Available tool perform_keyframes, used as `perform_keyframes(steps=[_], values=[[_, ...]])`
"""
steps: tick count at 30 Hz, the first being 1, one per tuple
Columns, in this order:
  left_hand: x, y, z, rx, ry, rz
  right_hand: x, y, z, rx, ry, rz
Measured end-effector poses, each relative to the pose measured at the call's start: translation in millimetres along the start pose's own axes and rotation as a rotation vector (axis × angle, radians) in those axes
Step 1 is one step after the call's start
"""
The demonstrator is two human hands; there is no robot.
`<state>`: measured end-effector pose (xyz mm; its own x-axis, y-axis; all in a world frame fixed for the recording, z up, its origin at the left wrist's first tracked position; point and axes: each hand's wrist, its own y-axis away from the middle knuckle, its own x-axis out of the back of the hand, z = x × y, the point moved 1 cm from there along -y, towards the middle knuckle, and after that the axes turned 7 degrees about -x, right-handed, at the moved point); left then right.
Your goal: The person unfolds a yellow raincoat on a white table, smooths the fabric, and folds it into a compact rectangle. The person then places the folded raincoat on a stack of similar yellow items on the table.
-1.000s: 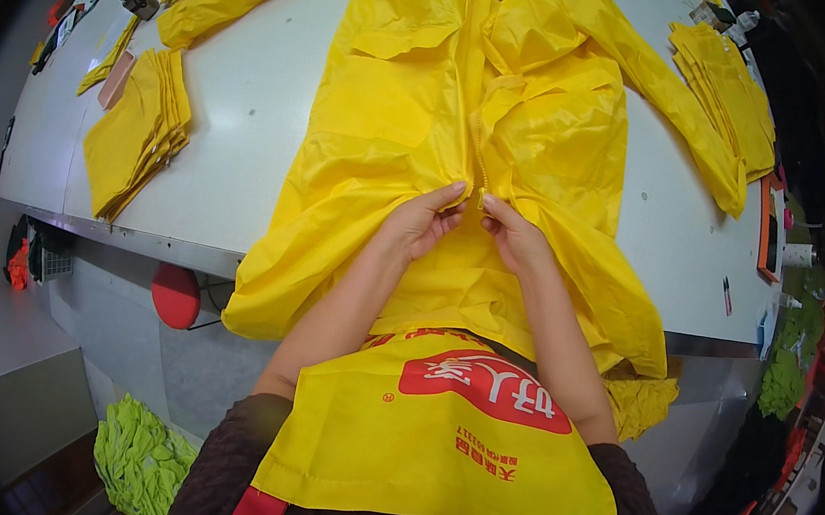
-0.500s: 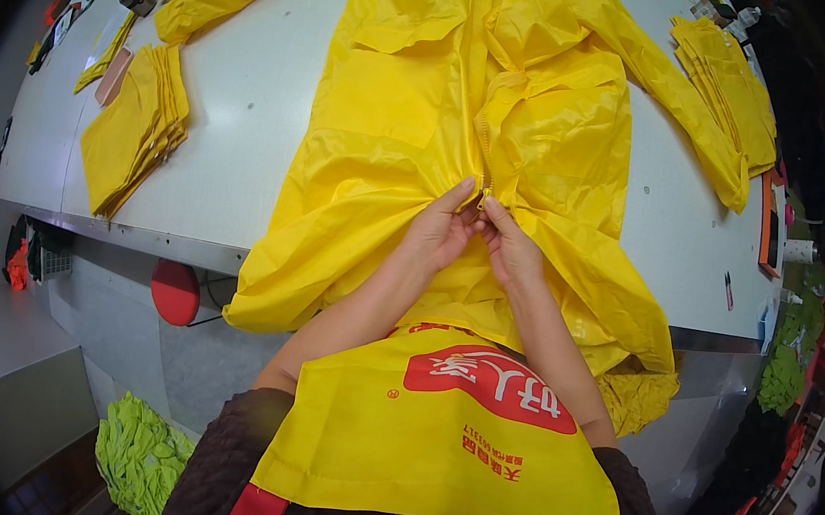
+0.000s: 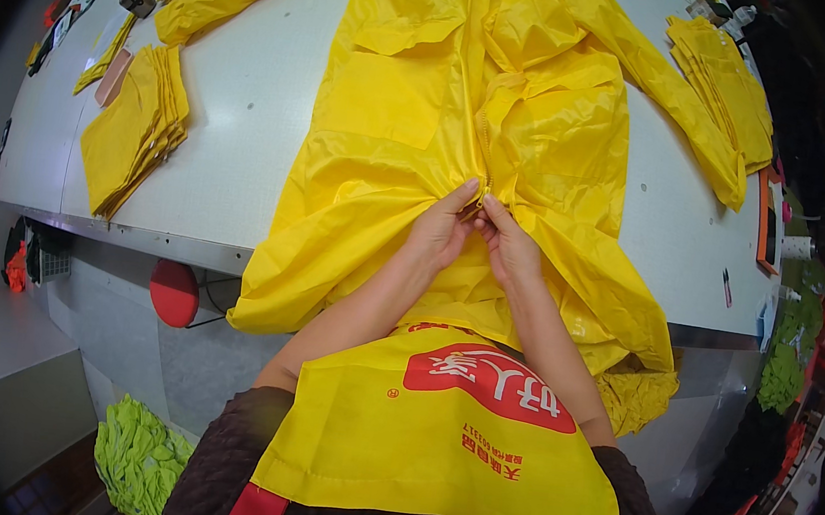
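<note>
A yellow raincoat (image 3: 389, 99) lies spread on the white table, its sleeves reaching out to both sides and its hem hanging over the near edge. Its front zipper (image 3: 485, 150) runs down the middle to where both my hands meet. My left hand (image 3: 444, 226) pinches the bottom of the zipper from the left, thumb on top. Close against it, my right hand (image 3: 507, 239) pinches the other side of the zipper bottom. The fabric bunches in folds around my fingers, which partly hide the zipper end.
Stacked yellow fabric pieces lie at the left (image 3: 139, 133) and the right (image 3: 717, 83) of the table (image 3: 228, 148). A pen (image 3: 727, 288) rests near the right edge, by an orange tray (image 3: 768, 220). A red stool (image 3: 173, 293) stands below, with lime-green fabric (image 3: 142, 455) at lower left.
Almost nothing differs. Both hands stay at the zipper bottom, and the raincoat's hem has shifted very slightly.
</note>
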<state>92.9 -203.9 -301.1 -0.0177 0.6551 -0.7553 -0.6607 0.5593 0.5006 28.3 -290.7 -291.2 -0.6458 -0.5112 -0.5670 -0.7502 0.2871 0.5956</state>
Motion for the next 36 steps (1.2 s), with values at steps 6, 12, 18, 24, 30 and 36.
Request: perform_keyframes(steps=[6,12,18,24,30,36], values=[[14.9,-2.7,3.0,0.028,-0.239,-0.009,3.5,-4.8,-7.4,-0.074,-0.001,0.020],[22.4,0.5,-0.5,0.081,-0.255,0.006,7.3,-1.1,-7.0,-0.277,0.055,-0.025],[25.8,4.4,-2.1,0.064,-0.260,0.133,-17.2,49.1,-15.3,0.713,1.402,-0.077],[18.1,6.3,1.7,0.044,-0.239,0.122,-16.2,17.6,-30.2,0.969,1.912,-0.068],[28.4,10.6,2.7,0.055,-0.236,0.143,-23.5,0.1,-42.3,0.961,2.008,-0.232],[27.8,43.5,4.3,-0.025,-0.421,0.231,-59.4,-59.3,-100.7,1.263,1.828,-0.157]])
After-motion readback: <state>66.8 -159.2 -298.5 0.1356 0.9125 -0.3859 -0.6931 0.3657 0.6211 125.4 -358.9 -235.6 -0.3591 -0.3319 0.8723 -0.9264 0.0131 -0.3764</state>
